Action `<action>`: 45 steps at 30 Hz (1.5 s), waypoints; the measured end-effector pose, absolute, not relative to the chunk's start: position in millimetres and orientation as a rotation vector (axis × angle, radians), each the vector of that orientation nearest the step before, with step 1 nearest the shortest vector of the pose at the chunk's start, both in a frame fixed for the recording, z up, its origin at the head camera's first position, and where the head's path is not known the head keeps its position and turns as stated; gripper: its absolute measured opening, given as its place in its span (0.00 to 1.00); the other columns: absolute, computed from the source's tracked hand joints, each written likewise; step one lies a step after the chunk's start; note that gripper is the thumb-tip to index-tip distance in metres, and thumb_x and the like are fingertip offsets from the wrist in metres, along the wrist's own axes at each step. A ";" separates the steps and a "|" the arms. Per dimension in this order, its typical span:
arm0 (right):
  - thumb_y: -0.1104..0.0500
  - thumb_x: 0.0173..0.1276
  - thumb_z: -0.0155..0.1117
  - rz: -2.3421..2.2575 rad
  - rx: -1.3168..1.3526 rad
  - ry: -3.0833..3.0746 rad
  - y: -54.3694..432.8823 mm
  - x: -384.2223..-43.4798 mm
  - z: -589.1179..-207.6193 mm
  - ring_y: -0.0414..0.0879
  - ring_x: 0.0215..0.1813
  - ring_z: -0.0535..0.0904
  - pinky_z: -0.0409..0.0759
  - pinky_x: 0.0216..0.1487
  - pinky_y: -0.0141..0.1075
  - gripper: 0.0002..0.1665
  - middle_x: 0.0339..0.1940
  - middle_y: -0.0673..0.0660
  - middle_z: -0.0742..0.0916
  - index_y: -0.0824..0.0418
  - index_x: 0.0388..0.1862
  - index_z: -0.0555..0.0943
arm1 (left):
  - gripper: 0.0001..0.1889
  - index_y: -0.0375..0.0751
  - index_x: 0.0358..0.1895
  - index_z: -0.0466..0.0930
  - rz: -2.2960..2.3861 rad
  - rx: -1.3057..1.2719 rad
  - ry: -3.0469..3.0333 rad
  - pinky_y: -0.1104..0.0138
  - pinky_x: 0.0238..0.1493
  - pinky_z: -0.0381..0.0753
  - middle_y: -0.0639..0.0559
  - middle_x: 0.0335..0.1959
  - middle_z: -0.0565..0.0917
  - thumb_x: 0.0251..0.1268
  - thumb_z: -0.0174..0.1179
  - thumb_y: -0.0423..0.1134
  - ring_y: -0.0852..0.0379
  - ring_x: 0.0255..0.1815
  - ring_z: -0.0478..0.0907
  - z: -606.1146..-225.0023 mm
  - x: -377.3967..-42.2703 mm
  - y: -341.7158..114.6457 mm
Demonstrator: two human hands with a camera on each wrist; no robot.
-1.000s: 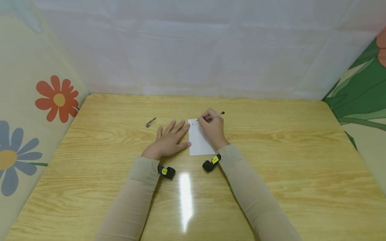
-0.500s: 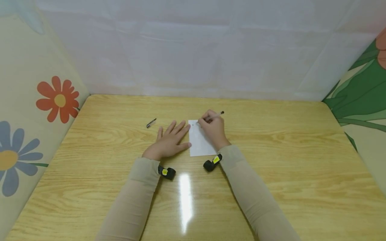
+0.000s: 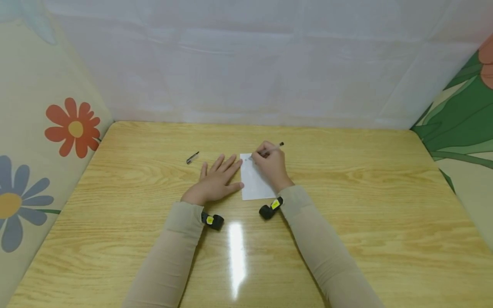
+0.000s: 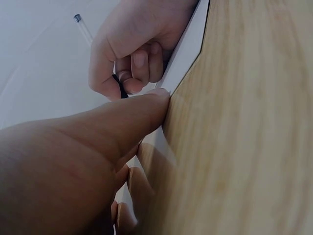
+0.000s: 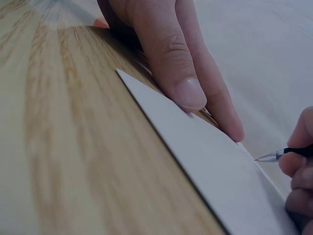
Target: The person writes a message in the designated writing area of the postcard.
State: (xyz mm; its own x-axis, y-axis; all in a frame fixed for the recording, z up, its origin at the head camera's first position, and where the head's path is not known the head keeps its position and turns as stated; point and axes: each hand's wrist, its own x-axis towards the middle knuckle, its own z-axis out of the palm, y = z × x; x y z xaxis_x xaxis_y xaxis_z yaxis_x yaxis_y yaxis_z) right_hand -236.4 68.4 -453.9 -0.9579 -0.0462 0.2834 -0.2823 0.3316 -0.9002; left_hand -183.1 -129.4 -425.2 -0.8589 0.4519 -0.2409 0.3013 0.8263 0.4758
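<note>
Table (image 3: 366, 192) holds paper (image 3: 254, 182); left hand (image 3: 213, 182) spread at edge; right hand (image 3: 274, 166) pinches pen (image 3: 276, 147), tip (image 5: 266, 157) seemingly touching paper.

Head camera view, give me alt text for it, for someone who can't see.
A person's right hand holds a pen at the upper part of a small white paper on a wooden table. The left hand rests with fingers spread, its thumb and index fingertip at the paper's left edge. A pen cap lies farther left.
</note>
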 end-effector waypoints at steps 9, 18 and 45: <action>0.67 0.64 0.64 1.681 0.298 -2.394 68.4 -236.8 -454.0 0.43 0.30 0.75 0.74 0.32 0.32 0.05 0.28 0.56 0.84 0.63 0.28 0.82 | 0.39 0.49 0.84 0.44 0.627 0.568 2.659 0.34 0.72 0.20 0.49 0.85 0.40 0.79 0.50 0.56 0.41 0.83 0.27 -423.3 -182.3 -129.1; 0.67 0.63 0.64 1.685 0.279 -2.394 68.2 -238.6 -456.5 0.43 0.30 0.75 0.74 0.31 0.31 0.04 0.28 0.55 0.84 0.63 0.28 0.82 | 0.39 0.49 0.84 0.43 0.623 0.565 2.661 0.35 0.72 0.19 0.49 0.85 0.39 0.79 0.50 0.56 0.42 0.83 0.26 -424.9 -182.6 -129.6; 0.67 0.62 0.64 1.676 0.300 -2.394 67.7 -238.5 -455.6 0.43 0.30 0.75 0.73 0.31 0.30 0.04 0.27 0.55 0.84 0.63 0.28 0.82 | 0.39 0.52 0.84 0.41 0.627 0.554 2.637 0.37 0.73 0.18 0.52 0.85 0.37 0.79 0.47 0.59 0.45 0.83 0.24 -429.7 -185.3 -131.3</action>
State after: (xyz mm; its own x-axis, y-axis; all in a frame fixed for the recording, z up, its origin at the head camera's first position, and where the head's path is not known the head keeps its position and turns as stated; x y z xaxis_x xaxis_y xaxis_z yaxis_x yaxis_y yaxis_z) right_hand -238.5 67.7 -455.6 -0.9587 -0.0495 0.2801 -0.2802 0.3349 -0.8997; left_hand -185.3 -131.3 -429.7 -0.8529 0.4516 -0.2617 0.2855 0.8233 0.4905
